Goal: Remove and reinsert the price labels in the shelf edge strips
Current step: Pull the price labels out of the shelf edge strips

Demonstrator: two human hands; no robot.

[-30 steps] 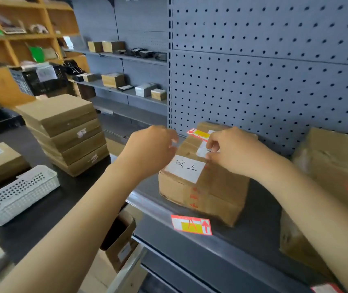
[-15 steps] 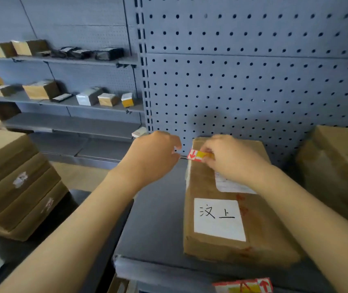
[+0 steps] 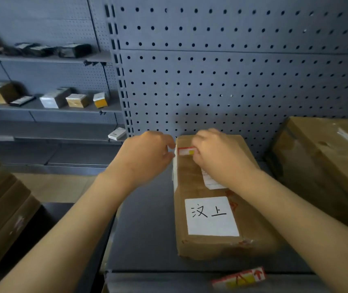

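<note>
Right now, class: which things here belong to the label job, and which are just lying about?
Job:
- left hand
- right hand
- held label, over the box
- strip label
- shelf edge

Lying about:
- box with white sticker
- right boxes
- left stack
- far packages

A red-edged price label (image 3: 187, 151) lies atop the box's far end; another (image 3: 239, 277), blurred, seemingly sits in the shelf edge strip (image 3: 158, 281).
</note>
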